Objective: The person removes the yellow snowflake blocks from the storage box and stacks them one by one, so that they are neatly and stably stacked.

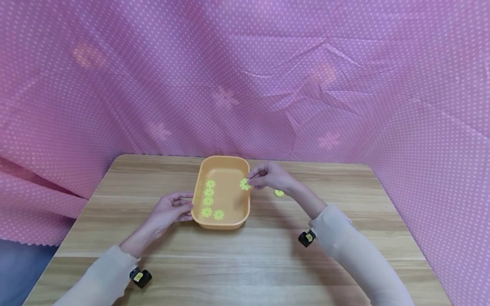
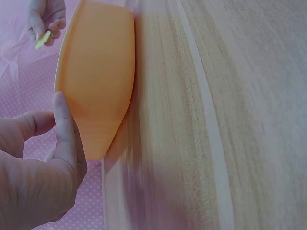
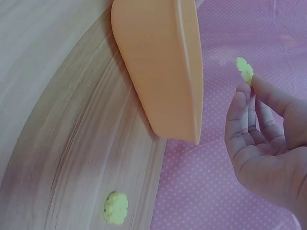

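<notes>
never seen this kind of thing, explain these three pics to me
There's no machine, just a person's bare left hand and right hand. The wide picture comes from a camera on the head; the other two come from wrist cameras. On the wooden table sits an orange tray with five yellow flower shapes lying inside. Another yellow piece lies beside it. The left hand touches the tray's edge; the right hand pinches one more flower near the opposite edge.
</notes>
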Demonstrator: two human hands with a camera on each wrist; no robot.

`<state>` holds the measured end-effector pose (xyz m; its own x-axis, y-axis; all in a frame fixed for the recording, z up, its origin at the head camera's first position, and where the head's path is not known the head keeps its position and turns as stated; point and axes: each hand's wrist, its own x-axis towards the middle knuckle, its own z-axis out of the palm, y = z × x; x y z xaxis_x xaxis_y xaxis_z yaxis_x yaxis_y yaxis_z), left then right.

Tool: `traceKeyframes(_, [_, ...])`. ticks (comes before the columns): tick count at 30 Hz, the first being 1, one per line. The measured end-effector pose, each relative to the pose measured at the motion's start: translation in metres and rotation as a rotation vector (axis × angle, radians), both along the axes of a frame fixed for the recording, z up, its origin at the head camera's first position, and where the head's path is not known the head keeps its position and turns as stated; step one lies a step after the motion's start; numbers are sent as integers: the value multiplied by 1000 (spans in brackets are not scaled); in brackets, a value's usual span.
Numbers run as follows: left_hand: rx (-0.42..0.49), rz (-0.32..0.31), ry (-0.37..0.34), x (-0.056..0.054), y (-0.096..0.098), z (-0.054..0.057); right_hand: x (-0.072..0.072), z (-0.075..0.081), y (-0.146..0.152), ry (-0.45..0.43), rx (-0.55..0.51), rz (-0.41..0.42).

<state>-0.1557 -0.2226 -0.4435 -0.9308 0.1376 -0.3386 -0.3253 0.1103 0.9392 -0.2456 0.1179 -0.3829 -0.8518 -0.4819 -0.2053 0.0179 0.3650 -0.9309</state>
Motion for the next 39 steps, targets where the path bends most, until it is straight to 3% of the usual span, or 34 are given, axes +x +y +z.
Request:
traceKeyframes(20, [5,0,11,6,1,-2,8,-8,51,-29,-12,-79])
traceKeyframes(39, [-1,10,11,10,3,-2,8,-36,82,-55,-34,-190])
